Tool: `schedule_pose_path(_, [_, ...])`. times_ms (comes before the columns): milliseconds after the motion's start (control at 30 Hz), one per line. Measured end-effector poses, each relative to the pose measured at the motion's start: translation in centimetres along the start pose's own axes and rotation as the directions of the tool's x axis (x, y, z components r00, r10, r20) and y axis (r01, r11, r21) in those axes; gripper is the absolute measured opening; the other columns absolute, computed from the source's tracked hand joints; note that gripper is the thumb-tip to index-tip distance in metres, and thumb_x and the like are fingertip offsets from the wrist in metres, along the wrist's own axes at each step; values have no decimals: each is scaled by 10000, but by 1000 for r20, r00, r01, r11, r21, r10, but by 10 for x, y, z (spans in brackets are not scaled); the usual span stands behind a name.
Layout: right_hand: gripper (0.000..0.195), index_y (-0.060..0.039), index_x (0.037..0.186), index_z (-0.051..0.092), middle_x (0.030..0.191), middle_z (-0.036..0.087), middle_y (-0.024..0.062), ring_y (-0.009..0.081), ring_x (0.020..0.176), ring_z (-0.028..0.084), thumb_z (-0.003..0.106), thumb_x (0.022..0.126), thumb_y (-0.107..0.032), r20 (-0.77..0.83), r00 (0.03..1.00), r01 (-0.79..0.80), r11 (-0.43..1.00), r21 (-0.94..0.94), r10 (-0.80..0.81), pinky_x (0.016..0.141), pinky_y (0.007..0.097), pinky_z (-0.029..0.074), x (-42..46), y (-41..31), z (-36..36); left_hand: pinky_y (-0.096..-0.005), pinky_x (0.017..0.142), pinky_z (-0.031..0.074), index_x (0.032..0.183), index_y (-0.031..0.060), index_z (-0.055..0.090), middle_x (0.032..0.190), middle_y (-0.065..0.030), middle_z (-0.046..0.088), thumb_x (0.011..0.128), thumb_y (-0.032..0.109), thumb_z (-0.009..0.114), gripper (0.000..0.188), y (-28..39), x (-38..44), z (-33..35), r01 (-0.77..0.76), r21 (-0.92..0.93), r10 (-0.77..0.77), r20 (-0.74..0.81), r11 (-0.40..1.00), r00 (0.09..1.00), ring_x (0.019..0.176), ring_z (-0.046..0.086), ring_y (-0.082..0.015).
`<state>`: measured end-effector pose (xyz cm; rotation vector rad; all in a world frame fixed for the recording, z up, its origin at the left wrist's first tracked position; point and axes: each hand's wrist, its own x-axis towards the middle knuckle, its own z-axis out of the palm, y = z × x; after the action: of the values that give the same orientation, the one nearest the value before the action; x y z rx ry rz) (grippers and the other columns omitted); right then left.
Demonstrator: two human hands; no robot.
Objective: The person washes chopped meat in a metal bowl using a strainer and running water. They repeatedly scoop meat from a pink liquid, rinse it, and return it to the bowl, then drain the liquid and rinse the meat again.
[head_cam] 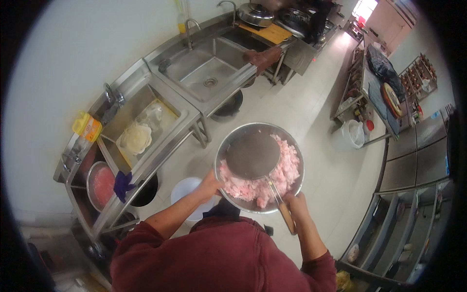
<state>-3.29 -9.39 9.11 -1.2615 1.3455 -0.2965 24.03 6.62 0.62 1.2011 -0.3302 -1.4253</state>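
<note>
A large round metal bowl [300, 149] filled with pale pink chopped raw meat [290, 164] is held in front of me, over the floor. My left hand [212, 182] grips its rim at the left. At the lower right, my right hand [297, 204] holds the rim, beside the wooden handle [287, 218] of a round fine-mesh skimmer [253, 155]. The skimmer's disc lies over the meat. Whether my right fingers also close on the handle cannot be told.
Steel sinks [209, 73] run along the left wall. One holds a pale item [135, 138] in water, another a bowl of pink liquid [104, 186]. A white tub [188, 189] stands on the floor. At right are a steel table [379, 98], a white bucket [348, 135] and a shelving unit [383, 233].
</note>
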Motion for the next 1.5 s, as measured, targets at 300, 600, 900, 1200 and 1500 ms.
schedule_pose_path(300, [174,100,788,594,688,605,128,196,564,567,566,719,-57,131,987,119,980,-157,-99,492,326,441,56,17,-10,-436,689,580,1420,132,256,1240,-116,512,765,21,537,721,-70,3,10,-198,-75,180,-194,977,964,1017,607,-274])
schedule_pose_path(600, [215,105,860,613,717,625,141,223,587,612,623,737,-71,356,925,198,966,-165,-129,497,330,488,72,9,-36,-407,721,554,1414,175,299,1252,-79,540,743,29,551,731,-97,-29,55,-308,-136,237,-381,942,894,1064,590,-239])
schedule_pose_path(900, [348,110,986,614,819,645,149,229,669,636,741,701,-44,470,871,230,965,-128,-145,535,362,512,83,-3,-65,-415,678,573,1389,202,363,1186,-68,576,720,-60,541,741,-119,-50,124,-381,-297,165,-558,876,813,1008,614,-229])
schedule_pose_path(1200, [368,98,1008,586,924,614,162,247,797,629,739,709,-52,457,889,73,973,-220,36,572,370,507,167,29,-74,-440,757,550,1410,217,407,1172,-77,608,742,-77,551,744,-185,11,110,-529,-197,319,-611,825,725,1000,613,-262])
schedule_pose_path(1500, [230,-27,1056,570,836,566,74,184,701,573,552,826,-15,471,857,-59,950,-308,206,527,317,451,190,1,-63,-458,775,537,1398,189,415,1150,-78,609,747,-59,556,711,-149,38,142,-260,-370,-112,-738,892,666,984,613,-293])
